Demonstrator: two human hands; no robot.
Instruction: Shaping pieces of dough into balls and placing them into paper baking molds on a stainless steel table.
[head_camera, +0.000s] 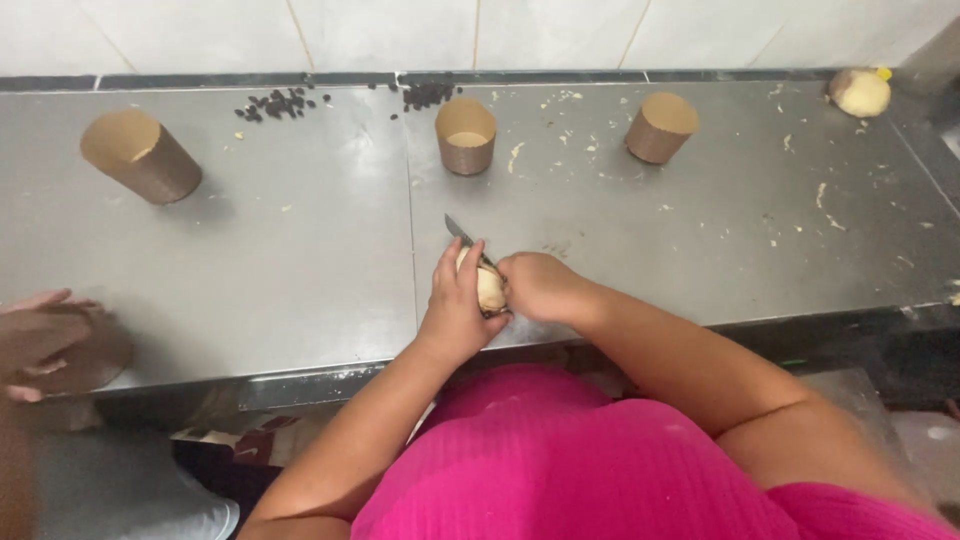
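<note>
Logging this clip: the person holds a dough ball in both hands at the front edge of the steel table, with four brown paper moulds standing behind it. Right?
Not quite: the head view shows three brown paper moulds, not four. Both the left hand and right hand do hold the dough ball at the steel table front edge.

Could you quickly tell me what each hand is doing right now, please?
Left hand: closed on pale round dough ball.
Right hand: closed on the dough ball.

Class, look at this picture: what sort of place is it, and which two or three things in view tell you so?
Probably a bakery or a kitchen work area. A steel counter stands against a tiled wall, with brown paper moulds on it, and both hands hold a dough ball with a knife at it.
</note>
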